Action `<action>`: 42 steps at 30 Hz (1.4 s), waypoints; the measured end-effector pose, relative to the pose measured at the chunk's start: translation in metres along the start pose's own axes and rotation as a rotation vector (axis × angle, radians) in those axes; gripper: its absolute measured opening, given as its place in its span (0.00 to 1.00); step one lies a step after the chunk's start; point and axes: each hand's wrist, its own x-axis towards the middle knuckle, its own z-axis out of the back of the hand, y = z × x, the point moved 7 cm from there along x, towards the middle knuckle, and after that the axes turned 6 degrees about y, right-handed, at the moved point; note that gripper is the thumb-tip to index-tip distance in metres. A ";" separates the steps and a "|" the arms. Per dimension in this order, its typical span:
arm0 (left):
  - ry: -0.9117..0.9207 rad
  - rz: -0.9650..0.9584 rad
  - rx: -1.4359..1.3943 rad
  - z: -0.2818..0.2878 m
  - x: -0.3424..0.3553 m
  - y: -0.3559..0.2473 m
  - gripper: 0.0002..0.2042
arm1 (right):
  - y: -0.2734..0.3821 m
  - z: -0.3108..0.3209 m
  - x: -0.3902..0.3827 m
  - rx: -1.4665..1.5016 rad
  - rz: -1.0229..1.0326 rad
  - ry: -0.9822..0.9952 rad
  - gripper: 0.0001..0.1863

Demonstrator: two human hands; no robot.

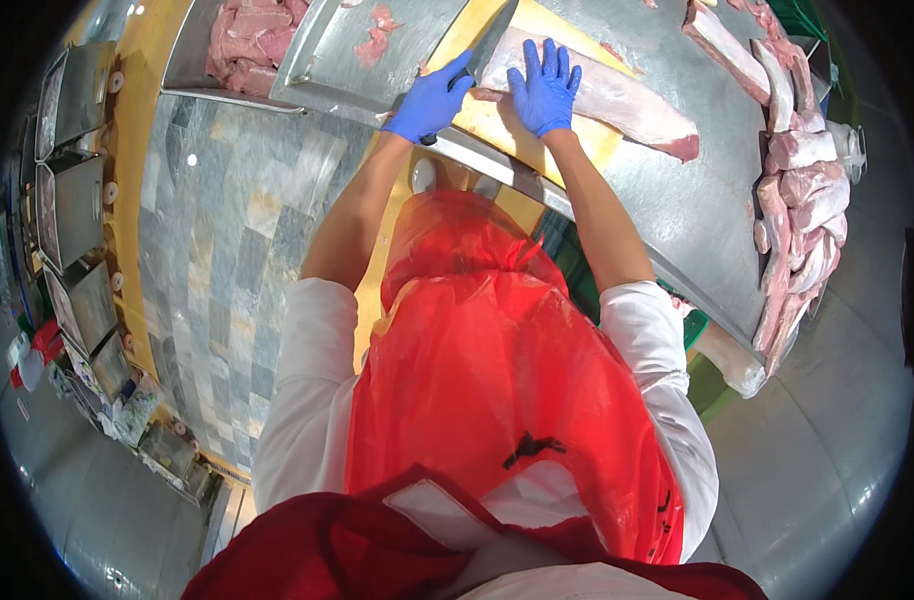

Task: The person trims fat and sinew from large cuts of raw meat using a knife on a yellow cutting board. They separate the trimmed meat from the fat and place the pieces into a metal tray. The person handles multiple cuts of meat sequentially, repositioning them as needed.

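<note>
the long piece of meat (632, 112) lies on one yellow cutting board (492, 122), just to the right of the grip on the knife (494, 40), and its far right end passes over the edge of the board. there is one knife, and the left hand (427, 105), in a blue glove, has its fingers closed around the handle; the blade points away from the person, beside the left end of the meat. the right hand (545, 92), also in a blue glove, is to the right of this grip: it is flat on the meat, with fingers spread, and it is not closed on anything.

to the left of the grip, one metal tray (237, 98) contains a pile of pink meat pieces (252, 45); they overlap, so their exact number cannot be told. between this tray and the knife, a few small scraps (377, 35) lie on the metal table (667, 190). well to the right of both hands, a heap of meat strips (812, 195) lies along the table's end, at least six of them, partly covering each other. below the table, nearer to the person than the grip, there is a green container (562, 245); its contents cannot be told.
</note>
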 end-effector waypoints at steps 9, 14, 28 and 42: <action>-0.065 0.015 0.106 -0.038 -0.119 0.015 0.27 | -0.001 0.003 -0.003 -0.231 -0.012 -0.097 0.37; -0.117 0.087 -0.010 -0.046 -0.102 0.011 0.26 | -0.004 -0.008 -0.001 0.086 -0.037 0.013 0.34; 0.008 0.160 -0.011 -0.054 -0.152 0.002 0.25 | -0.013 -0.006 0.009 -0.013 -0.102 0.156 0.34; -0.308 0.294 -0.292 0.045 -0.269 0.061 0.27 | 0.065 0.029 0.054 -0.328 -0.095 0.389 0.31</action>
